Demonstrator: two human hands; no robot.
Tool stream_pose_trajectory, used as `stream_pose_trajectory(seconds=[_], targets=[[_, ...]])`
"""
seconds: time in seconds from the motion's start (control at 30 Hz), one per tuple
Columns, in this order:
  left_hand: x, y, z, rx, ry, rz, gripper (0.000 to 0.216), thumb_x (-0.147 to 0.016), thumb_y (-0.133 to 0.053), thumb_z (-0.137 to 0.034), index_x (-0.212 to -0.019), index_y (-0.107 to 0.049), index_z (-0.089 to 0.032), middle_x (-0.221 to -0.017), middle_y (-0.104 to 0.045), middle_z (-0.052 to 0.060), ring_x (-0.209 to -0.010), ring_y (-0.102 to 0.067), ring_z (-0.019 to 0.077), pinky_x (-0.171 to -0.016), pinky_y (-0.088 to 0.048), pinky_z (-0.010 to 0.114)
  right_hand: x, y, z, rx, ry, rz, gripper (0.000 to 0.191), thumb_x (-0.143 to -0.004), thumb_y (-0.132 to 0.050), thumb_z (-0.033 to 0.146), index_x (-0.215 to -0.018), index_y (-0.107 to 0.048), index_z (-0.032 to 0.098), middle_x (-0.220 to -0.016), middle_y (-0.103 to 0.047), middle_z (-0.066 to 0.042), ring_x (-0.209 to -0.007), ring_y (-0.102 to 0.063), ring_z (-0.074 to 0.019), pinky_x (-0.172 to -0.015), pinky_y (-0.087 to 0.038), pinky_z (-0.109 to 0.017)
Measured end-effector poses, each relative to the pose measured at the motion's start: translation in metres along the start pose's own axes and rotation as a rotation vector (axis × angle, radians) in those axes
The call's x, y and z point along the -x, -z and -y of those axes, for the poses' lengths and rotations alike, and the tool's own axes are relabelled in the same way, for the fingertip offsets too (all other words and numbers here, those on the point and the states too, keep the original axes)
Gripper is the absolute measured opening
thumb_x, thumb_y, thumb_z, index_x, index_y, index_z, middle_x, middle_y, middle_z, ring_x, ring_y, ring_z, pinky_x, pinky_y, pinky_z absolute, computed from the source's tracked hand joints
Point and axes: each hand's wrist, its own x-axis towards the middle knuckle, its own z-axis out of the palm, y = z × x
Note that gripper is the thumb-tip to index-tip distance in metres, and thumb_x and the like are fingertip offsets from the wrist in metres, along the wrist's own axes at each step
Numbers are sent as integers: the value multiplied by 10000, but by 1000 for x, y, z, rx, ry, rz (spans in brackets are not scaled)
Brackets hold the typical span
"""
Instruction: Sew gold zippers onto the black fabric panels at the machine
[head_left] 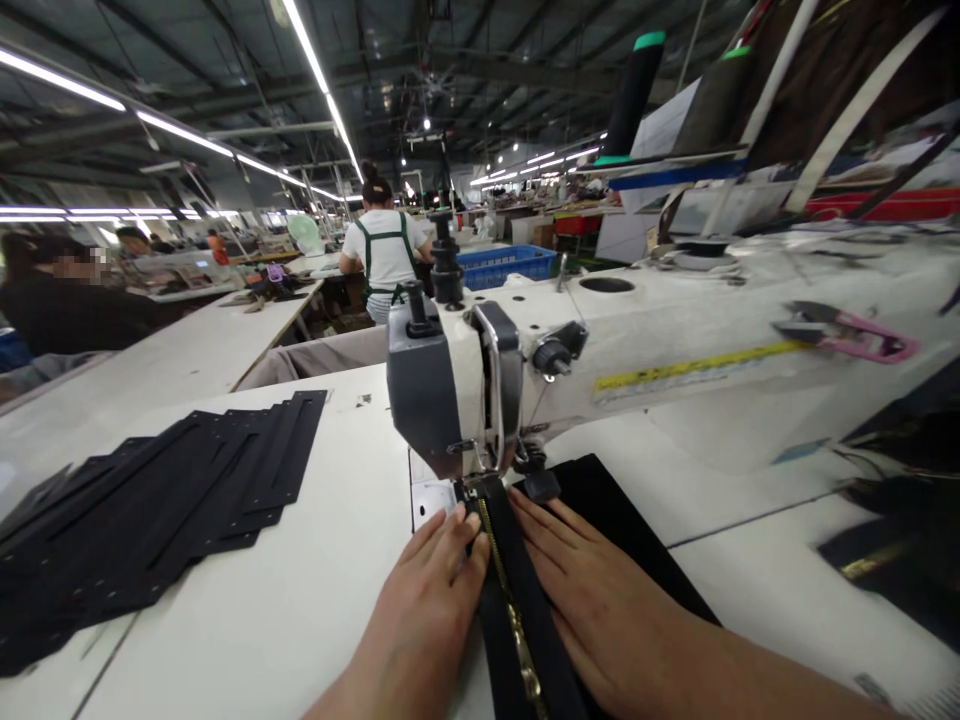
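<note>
A black zipper (514, 625) with gold teeth runs from the bottom of the view up to the needle area of a white sewing machine (491, 385). It lies over a flat black panel (611, 505). My left hand (431, 590) is at the zipper's left edge, its bent fingertips and thumb drawn together on the tape just before the presser foot. To the right, my right hand (581, 575) lies flat with fingers stretched forward over the black material, fingertips close to the foot. The needle tip itself cannot be made out.
Overlapping black cut pieces (172, 500) are fanned out at the left of the white table (300, 610). Pink-handled snips (855, 332) and a yellow measuring tape (690, 370) are on the machine arm. Thread cones (634, 95) stand behind. A co-worker (386, 245) is ahead.
</note>
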Motion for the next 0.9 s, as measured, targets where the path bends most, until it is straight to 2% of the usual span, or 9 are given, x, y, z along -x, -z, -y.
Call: stream_pose_trajectory(seconds=[0.23,0.47,0.67,0.9], targets=[[-6,5,-3,-47,-14,1,309,-886,-320,-103,-1048,-582,-98,-1084,-620,136,-1050,-559,234,-874,-504,399,0,-1,0,-27,-5,-25,589,-790,-396,111,-1366,-274,92,-1408,-275,-144,-1317,-177,-236,-1065,-215,-466],[-10,8,-4,-47,-23,10,309,-862,-322,-73,-1038,-576,-93,-1074,-620,138,-1037,-565,222,-877,-503,384,-2,1,-1,-37,-9,5,581,-801,-399,124,-1367,-275,93,-1402,-289,-141,-1316,-180,-239,-1069,-208,-463],[-10,8,-3,-32,-22,48,307,-856,-351,-76,-1095,-543,-98,-1113,-594,145,-1071,-539,230,-906,-478,406,-1,0,-2,-55,5,-13,562,-807,-401,130,-1358,-298,102,-1415,-266,-133,-1324,-151,-238,-1074,-191,-469],[-12,9,-3,-40,-7,61,271,-854,-378,-78,-1063,-549,-88,-1061,-606,146,-1032,-556,241,-871,-498,403,-1,-3,-2,-56,-1,-68,567,-811,-410,134,-1364,-287,115,-1398,-300,-140,-1309,-209,-232,-1067,-212,-460]])
